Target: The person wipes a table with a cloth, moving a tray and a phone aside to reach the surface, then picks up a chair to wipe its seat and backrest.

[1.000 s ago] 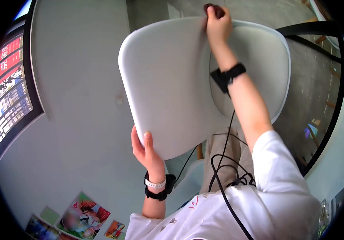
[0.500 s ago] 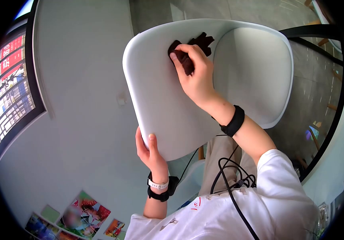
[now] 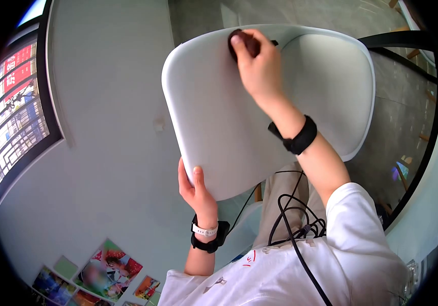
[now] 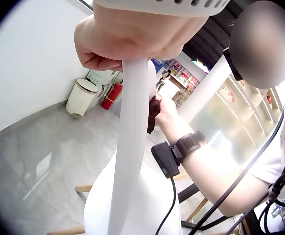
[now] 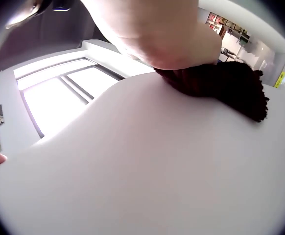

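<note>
A white chair [image 3: 214,117] with a smooth curved backrest and a pale seat pad [image 3: 331,86] fills the middle of the head view. My left hand [image 3: 197,193] grips the backrest's edge at the lower left, thumb on the front face. In the left wrist view that hand [image 4: 132,36] wraps over the edge from above. Near the far end of the backrest, my right hand [image 3: 262,69] holds a dark brown cloth [image 3: 249,45] bunched in its fingers. The right wrist view shows the cloth [image 5: 221,85] lying against the white surface, with the fingers partly hidden behind the hand.
Black cables [image 3: 300,219] hang across my lap. A black-framed table [image 3: 402,38] stands to the right of the chair. To the left is a grey wall [image 3: 107,127] with a window [image 3: 15,102]. A white bin [image 4: 81,98] and a red fire extinguisher [image 4: 112,95] stand along the wall.
My right hand, with the cloth, has come from the seat side leftward onto the backrest, then shifted slightly toward its far edge. The left hand keeps its grip on the edge.
</note>
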A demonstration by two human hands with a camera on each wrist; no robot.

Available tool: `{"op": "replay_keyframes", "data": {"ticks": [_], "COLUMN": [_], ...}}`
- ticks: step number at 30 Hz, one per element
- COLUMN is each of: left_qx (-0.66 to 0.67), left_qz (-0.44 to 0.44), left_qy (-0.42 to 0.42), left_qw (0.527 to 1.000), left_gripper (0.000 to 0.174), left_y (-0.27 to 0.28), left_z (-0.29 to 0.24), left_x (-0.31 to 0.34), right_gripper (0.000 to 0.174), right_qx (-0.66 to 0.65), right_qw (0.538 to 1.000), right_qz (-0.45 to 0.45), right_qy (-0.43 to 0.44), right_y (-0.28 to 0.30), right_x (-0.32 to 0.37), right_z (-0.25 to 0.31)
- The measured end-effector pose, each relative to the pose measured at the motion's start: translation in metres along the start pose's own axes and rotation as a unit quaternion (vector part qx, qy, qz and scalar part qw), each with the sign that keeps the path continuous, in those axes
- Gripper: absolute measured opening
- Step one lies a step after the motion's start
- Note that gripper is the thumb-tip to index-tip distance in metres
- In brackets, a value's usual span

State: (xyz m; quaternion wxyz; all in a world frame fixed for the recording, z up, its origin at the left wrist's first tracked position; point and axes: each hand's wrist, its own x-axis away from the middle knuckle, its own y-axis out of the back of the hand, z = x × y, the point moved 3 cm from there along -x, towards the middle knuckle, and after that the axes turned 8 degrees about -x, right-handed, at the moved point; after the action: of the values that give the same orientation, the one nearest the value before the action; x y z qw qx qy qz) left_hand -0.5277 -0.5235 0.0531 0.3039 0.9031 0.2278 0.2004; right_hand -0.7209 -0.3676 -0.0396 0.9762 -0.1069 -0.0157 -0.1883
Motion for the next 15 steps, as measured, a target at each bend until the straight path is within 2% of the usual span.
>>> {"op": "replay_keyframes", "data": {"ticks": [2, 4, 6, 10, 12, 15], "left_qx": [0.005, -0.008, -0.01, -0.001, -0.007, 0.01], "left_qz": [0.002, -0.007, -0.002, -0.016, -0.02, -0.017], "left_qy": [-0.009, -0.011, -0.007, -0.012, -0.005, -0.001], "left_qw": [1.0, 1.0, 1.0, 1.0, 1.0, 1.0], "left_gripper": [0.04, 0.041, 0.041, 0.04, 0.04, 0.04], "left_y": [-0.001, -0.001, 0.0, -0.004, -0.002, -0.006], "left_z": [-0.001, -0.004, -0.003, -0.003, -0.003, -0.006], "left_x": [-0.004, -0.001, -0.004, 0.002, 0.005, 0.001], "right_gripper": [0.01, 0.01, 0.011, 0.021, 0.022, 0.013], "right_qx": [0.031, 0.015, 0.001, -0.014, 0.042, -0.014], "right_qw": [0.997, 0.995, 0.995, 0.996, 0.996, 0.999], "right_qz": [0.049, 0.097, 0.102, -0.075, -0.062, 0.024], "right_qy": [0.054, 0.034, -0.007, -0.052, -0.05, 0.042], "right_y": [-0.003, -0.003, -0.001, 0.013, 0.016, -0.005], "right_x": [0.03, 0.046, 0.028, -0.024, -0.025, 0.025], "right_z": [-0.001, 0.006, 0.003, -0.022, -0.023, 0.004]}}
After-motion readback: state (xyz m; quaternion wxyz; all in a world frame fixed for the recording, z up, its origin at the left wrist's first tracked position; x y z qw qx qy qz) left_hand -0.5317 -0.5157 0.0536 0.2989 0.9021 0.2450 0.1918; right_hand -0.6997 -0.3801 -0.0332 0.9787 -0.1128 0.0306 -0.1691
